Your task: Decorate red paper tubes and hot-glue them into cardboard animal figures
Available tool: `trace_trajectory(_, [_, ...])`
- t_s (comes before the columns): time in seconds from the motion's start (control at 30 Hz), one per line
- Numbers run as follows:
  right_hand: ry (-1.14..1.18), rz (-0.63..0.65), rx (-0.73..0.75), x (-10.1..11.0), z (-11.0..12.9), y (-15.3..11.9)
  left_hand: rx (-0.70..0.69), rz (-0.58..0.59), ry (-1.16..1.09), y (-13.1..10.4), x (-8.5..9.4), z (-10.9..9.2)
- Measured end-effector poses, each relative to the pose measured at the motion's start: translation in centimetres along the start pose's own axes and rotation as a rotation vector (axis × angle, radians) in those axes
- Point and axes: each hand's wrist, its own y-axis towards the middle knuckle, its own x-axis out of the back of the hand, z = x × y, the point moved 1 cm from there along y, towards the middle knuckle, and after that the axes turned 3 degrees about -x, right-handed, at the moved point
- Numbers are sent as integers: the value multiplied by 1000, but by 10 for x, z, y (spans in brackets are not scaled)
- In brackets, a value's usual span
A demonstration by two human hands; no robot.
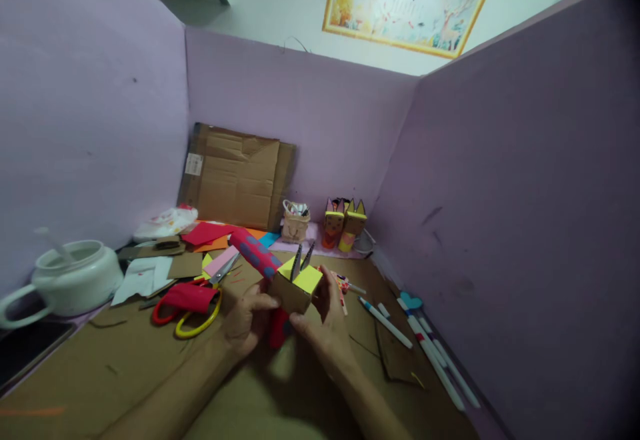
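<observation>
Between my two hands is a small brown cardboard box (pixel 293 295) with a yellow top and two dark pointed, ear-like pieces standing up from it. My left hand (pixel 245 317) closes on its left side, the thumb lying near the lower edge. My right hand (pixel 323 320) grips the right side with thumb and fingers. A red tube with blue-purple spots (pixel 257 253) slants behind the box, its other end showing below. Whether tube and box are joined is hidden. Nearest my left hand on the cardboard mat lie scissors (pixel 197 323) with red and yellow handles, partly under red material.
Markers (pixel 433 353) lie along the right side, by a cardboard scrap (pixel 400 357). Two eared figures (pixel 345 227) and a small bag (pixel 296 225) stand at the back. Coloured paper (pixel 207 233), a white mug (pixel 77 280) and a dark phone-like slab (pixel 30 350) are left.
</observation>
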Motion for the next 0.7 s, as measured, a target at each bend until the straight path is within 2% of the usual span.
trace_trajectory(0.17, [161,-106,-26,7,2,7,-34,80,66,-1,-4,4])
trace_trajectory(0.23, [185,-140,-36,14,5,12,-51,-20,93,2,-2,4])
trace_trajectory(0.33, [196,-156,-60,26,11,17,-139,-301,161,7,8,-6])
trace_trajectory(0.43, [203,-203,-76,35,13,21,-414,-488,397,5,27,-41])
trace_trajectory(0.5, [223,-245,-99,37,14,22,-583,-516,648,-4,42,-72])
trace_trajectory(0.57, [260,-287,-124,36,15,23,-567,-563,1020,-15,59,-101])
trace_trajectory(0.63, [287,-309,-136,35,18,24,-455,-456,1373,-24,73,-119])
trace_trajectory(0.7, [296,-317,-145,34,19,24,-391,-278,1519,-28,84,-124])
